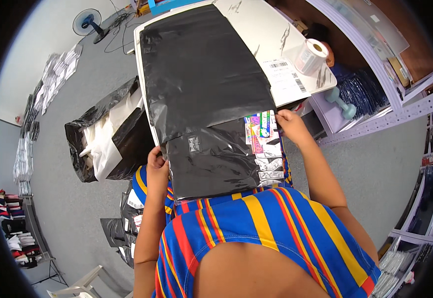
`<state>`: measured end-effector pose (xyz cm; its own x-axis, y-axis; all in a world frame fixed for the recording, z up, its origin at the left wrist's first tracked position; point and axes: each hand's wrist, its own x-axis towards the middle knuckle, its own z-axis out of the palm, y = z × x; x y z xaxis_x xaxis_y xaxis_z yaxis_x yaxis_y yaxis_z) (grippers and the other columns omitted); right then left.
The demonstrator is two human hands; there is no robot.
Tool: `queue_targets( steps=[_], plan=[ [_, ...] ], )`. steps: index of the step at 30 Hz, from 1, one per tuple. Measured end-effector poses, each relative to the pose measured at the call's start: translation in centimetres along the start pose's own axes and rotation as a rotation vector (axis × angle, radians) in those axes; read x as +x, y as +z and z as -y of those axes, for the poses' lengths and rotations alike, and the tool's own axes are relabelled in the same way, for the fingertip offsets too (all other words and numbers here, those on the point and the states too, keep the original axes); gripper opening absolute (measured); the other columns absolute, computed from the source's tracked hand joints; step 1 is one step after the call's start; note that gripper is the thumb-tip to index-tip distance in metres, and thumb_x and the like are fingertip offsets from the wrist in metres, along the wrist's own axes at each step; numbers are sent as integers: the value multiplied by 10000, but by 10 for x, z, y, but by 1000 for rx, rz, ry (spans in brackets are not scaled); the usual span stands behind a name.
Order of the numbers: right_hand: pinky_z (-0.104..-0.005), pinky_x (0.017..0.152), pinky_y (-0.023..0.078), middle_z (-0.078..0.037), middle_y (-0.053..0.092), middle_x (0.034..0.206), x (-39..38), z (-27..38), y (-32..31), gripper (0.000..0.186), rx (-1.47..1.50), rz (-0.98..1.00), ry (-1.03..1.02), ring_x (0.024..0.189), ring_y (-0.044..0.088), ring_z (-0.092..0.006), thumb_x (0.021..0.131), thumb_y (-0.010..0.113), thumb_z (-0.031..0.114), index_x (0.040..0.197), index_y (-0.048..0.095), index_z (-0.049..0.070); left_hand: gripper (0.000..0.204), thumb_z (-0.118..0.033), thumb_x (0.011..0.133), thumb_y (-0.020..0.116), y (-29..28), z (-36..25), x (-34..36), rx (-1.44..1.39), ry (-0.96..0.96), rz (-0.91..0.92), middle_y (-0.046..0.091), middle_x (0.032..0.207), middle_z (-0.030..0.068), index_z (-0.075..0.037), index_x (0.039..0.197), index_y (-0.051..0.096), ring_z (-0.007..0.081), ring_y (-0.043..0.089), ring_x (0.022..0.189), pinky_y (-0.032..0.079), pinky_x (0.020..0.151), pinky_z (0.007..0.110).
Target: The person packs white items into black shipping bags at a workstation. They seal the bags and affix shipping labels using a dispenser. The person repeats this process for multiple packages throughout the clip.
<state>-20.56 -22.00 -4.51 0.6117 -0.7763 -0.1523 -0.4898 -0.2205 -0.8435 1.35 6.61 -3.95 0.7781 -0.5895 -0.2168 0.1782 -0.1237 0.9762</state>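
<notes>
A large black plastic mailing bag (201, 74) lies flat over the table and runs toward my lap. Below its near edge shows a shiny clear-wrapped packet (216, 171) with something black and folded inside. Colourful stickers or cards (261, 130) lie along the packet's right side, with black-and-white printed pieces under them. My left hand (158, 165) pinches the left edge where bag and packet meet. At the opposite edge, my right hand (287, 122) closes its fingers on the bag's corner beside the colourful cards. How far the packet reaches into the bag is hidden.
The white marble-patterned table (256, 30) carries a label sheet (286, 79) and a label roll (312, 55). A light-blue dumbbell (341, 103) stands on the right shelf. Left on the floor are a black bag of white scraps (107, 136), dark parcels (122, 228) and a fan (90, 24).
</notes>
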Motion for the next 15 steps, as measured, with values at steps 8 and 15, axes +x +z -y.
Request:
queue_targets(
  steps=[8, 15],
  plan=[
    [-268, 598, 433, 19, 474, 669, -77, -14, -29, 97, 225, 579, 35, 643, 500, -104, 821, 487, 117, 777, 496, 32, 172, 45, 737, 516, -37, -5, -61, -2, -246, 360, 587, 841, -6, -35, 878, 573, 78, 525, 778, 416, 710, 223],
    [-379, 884, 369, -174, 481, 1100, -31, 148, -119, 435, 903, 329, -841, 997, 493, -248, 829, 419, 233, 1145, 378, -63, 541, -230, 796, 548, -42, -177, -35, -541, 549, 361, 457, 1165, 144, -38, 1239, 302, 286, 421, 1104, 311, 941, 452]
  ],
)
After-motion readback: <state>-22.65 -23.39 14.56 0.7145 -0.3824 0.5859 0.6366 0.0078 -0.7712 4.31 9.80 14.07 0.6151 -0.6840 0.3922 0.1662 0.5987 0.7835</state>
